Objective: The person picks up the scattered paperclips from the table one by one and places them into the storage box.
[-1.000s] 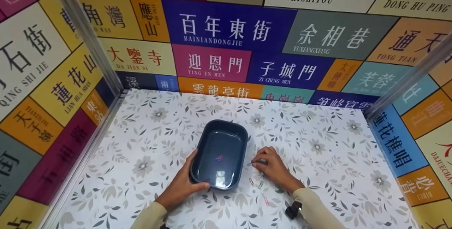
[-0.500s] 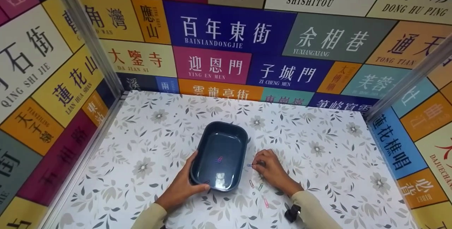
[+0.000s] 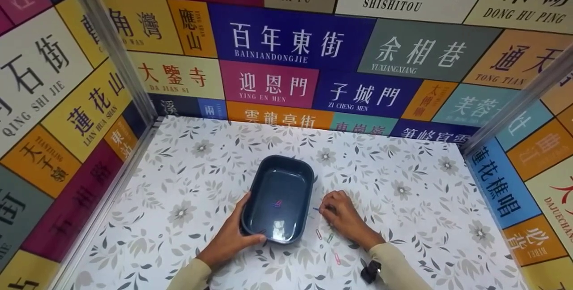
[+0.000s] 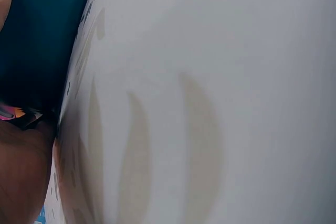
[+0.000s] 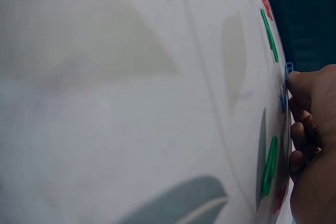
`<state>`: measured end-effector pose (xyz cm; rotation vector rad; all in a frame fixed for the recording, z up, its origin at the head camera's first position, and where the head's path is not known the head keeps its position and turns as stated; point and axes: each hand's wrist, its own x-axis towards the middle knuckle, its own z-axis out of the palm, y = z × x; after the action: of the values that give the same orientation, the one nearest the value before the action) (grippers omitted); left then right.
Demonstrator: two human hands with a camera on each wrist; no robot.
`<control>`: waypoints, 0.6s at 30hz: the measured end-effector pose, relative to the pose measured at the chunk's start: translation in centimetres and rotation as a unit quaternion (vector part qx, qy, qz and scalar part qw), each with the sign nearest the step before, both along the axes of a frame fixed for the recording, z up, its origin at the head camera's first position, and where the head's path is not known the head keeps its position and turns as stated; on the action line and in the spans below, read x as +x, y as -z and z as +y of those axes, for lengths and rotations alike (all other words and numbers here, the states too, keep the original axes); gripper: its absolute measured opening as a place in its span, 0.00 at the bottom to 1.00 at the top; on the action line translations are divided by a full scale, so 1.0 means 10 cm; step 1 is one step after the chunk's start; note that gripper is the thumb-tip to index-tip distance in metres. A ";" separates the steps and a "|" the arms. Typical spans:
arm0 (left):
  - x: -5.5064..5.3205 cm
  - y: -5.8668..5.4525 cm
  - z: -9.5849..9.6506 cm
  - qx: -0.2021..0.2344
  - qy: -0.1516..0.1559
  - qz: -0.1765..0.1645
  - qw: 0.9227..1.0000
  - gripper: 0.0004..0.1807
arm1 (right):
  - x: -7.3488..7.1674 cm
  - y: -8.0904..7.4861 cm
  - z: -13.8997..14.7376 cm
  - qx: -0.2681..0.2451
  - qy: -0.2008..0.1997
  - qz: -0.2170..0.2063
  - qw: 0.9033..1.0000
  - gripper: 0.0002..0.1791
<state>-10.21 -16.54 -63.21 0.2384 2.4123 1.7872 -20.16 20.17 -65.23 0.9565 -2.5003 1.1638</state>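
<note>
A dark blue rectangular dish (image 3: 286,191) stands on the table, with pink and blue paper clips (image 3: 277,203) lying inside it. My left hand (image 3: 230,236) grips the dish's near left corner, thumb over the rim; in the left wrist view the dish wall (image 4: 42,35) rises beside the hand. To the right of the dish, my right hand (image 3: 342,214) is low over the table with curled fingers. Its thumb and finger pinch a blue paper clip (image 5: 289,70), which shows as a small blue tip (image 3: 316,209) in the head view.
Near the right hand lie a red paper clip (image 3: 318,234), a green paper clip (image 3: 331,237) and a pink paper clip (image 3: 337,258). Another green clip (image 5: 270,166) is below the fingers in the right wrist view. Sign-covered panels (image 3: 291,35) enclose the flower-patterned table (image 3: 179,182).
The right hand's fingers have curled in a little at the blue paper clip. The left hand and the dish stay in place; the head view has shifted slightly.
</note>
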 end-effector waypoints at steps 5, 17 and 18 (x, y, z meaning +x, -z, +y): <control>0.00 0.00 0.00 -0.003 -0.001 0.001 1.000 0.71 | -0.01 -0.01 0.00 0.003 -0.003 0.008 1.000 0.10; -0.02 0.00 0.02 -0.008 -0.006 -0.007 1.000 0.69 | -0.01 -0.03 0.00 0.005 0.005 0.023 1.000 0.13; -0.01 0.00 0.02 -0.009 -0.006 -0.008 1.000 0.70 | 0.00 -0.03 0.00 0.004 0.008 0.019 1.000 0.13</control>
<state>-10.34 -16.30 -63.22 0.2064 2.4227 1.7659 -20.18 20.20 -64.90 0.9494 -2.4802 1.1228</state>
